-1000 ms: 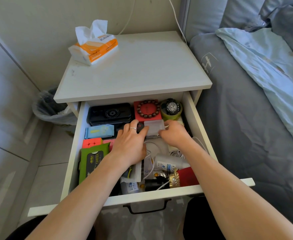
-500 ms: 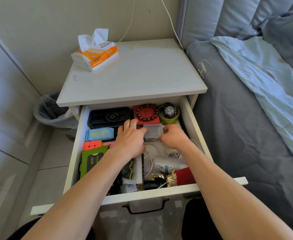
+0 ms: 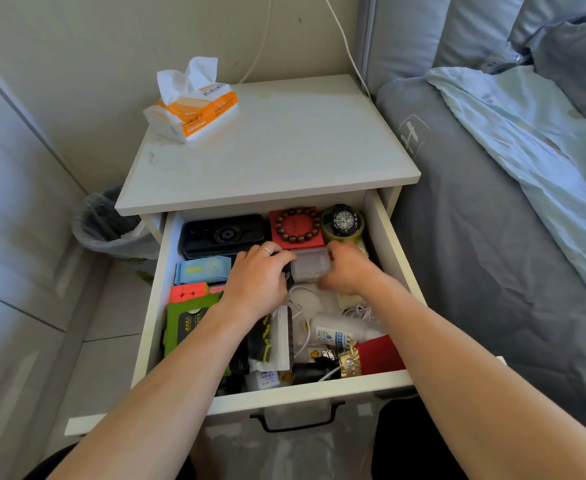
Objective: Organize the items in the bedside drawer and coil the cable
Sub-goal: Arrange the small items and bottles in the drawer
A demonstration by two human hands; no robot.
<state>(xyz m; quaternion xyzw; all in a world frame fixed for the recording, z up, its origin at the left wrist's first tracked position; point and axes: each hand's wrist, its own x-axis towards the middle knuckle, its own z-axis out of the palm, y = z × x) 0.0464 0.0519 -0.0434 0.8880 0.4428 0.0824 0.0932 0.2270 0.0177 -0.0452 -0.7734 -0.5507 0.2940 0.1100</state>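
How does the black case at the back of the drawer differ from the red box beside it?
The black case is long and dark with nothing on top; the red box is squarer, bright, and carries a bead bracelet. The case sits back left, the box to its right. Both lie flat along the drawer back.

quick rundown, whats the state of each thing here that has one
drawer: pulled open, full
clear box: lid shut, held between both hands
left hand: gripping the box's left end
right hand: gripping its right end
white cable: loose, uncoiled
tissue pack: open, tissue sticking out
bin: lined with a bag
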